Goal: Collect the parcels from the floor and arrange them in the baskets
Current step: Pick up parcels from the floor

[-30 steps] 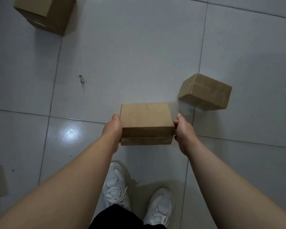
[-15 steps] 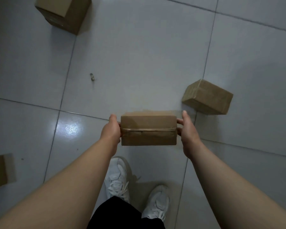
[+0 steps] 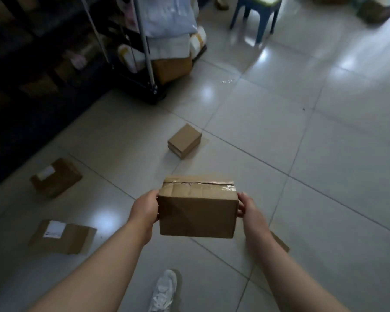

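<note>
Lifted, tilted parcel (image 3: 198,212) between both hands (image 3: 144,209).

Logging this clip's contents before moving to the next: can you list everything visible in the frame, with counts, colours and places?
Taped brown cardboard parcel: one, held in both hands, centre.
Brown cardboard parcels on floor: three clear; plain ahead, white-labelled and left.
Brown cardboard piece: one, mostly hidden behind right arm.
Black metal-poled cart: one, stacked with white and brown packages, top.
Blue plastic stool: one, top right.
Pale glossy tiled floor: throughout.
White shoe: one, bottom.
Left hand, right hand: grip on parcel's ends.
</note>
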Motion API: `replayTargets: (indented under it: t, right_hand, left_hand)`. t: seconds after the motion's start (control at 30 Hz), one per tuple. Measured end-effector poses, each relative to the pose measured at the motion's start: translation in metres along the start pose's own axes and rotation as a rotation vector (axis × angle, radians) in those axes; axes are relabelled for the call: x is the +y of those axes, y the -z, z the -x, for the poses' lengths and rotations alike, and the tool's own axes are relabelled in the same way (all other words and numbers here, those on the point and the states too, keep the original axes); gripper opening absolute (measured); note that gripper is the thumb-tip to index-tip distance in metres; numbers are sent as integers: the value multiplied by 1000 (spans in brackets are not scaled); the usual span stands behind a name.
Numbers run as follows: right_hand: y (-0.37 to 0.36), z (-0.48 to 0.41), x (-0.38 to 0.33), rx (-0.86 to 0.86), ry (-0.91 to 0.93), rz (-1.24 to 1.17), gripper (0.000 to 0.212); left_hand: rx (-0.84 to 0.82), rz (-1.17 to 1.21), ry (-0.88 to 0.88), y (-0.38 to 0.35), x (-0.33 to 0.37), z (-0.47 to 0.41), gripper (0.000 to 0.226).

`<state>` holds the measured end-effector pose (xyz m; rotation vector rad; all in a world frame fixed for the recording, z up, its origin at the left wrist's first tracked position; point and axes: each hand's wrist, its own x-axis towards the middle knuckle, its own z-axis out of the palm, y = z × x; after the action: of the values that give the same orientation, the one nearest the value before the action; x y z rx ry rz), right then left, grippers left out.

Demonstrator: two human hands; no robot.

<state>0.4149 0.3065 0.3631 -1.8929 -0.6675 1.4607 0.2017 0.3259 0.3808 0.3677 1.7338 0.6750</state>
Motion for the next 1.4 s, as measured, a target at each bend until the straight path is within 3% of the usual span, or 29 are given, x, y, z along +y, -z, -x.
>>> replayTargets:
  t: [0.2,0.3,0.4,0.63,0.9,1.03,1.17,1.4]
  right_hand:
    - [-30,142,-132,-187,229,147,34]
    - [-58,205,-175,-292,251,192,38]
    - [-93,262,-206,-375,270,275,54]
    - [-175,399,-244,-762,326,260,57]
    - [-257,540,-217,-878,361,442,56]
    - [-296,621,-183,-919,346,511,54]
    - [-334,701,-141,-996,338,602,55]
    - [-408,792,-66,-1109,338,730,52]
  left_hand:
    - [103,128,-159,115,81,160,25]
    - [161,169,-202,174,99,229,23]
    - [280,226,-221,233,103,284,26]
    - [476,367,-192,348,75,396,40]
    - [632,459,-223,468,-1,510,38]
    - [692,526,-221,534,-60,556,58]
    - [757,642,-208,593,-118,604,34]
    - [840,840,-175,673,-201,652,27]
